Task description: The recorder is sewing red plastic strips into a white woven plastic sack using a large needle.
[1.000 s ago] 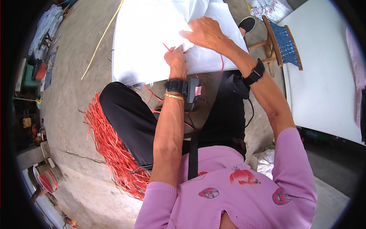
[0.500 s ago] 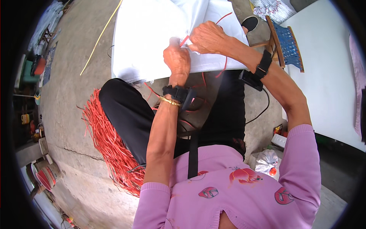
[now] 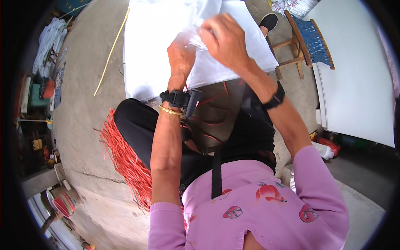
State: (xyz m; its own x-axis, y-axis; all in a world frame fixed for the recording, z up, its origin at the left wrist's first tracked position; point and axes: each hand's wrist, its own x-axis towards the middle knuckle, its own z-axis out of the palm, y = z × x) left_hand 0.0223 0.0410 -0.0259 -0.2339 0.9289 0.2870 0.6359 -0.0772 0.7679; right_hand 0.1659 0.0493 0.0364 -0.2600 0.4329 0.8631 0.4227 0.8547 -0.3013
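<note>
A stack of white sheeting (image 3: 154,50), perhaps woven sacks, lies in front of my knees. Its upper layer is gathered into a bunch (image 3: 197,40) between my hands. My left hand (image 3: 182,57) is closed on the gathered white sheeting; its fingertips are partly blurred. Just right of the bunch, my right hand (image 3: 227,41) has curled fingers, smeared by motion, so what they hold does not show. Several thin red strips (image 3: 214,123) lie on the floor between my legs.
A large heap of red strips (image 3: 127,162) lies beside my left leg. A yellow strip (image 3: 111,52) stretches along the floor at far left. To the right stand a wooden stool with blue webbing (image 3: 312,39) and a broad white panel (image 3: 354,71). A black shoe (image 3: 269,21) shows behind the stack.
Both hands have shifted slightly left. My right hand has turned and its fingers now blur. The red strip seen between my hands and beyond my right hand no longer shows there.
</note>
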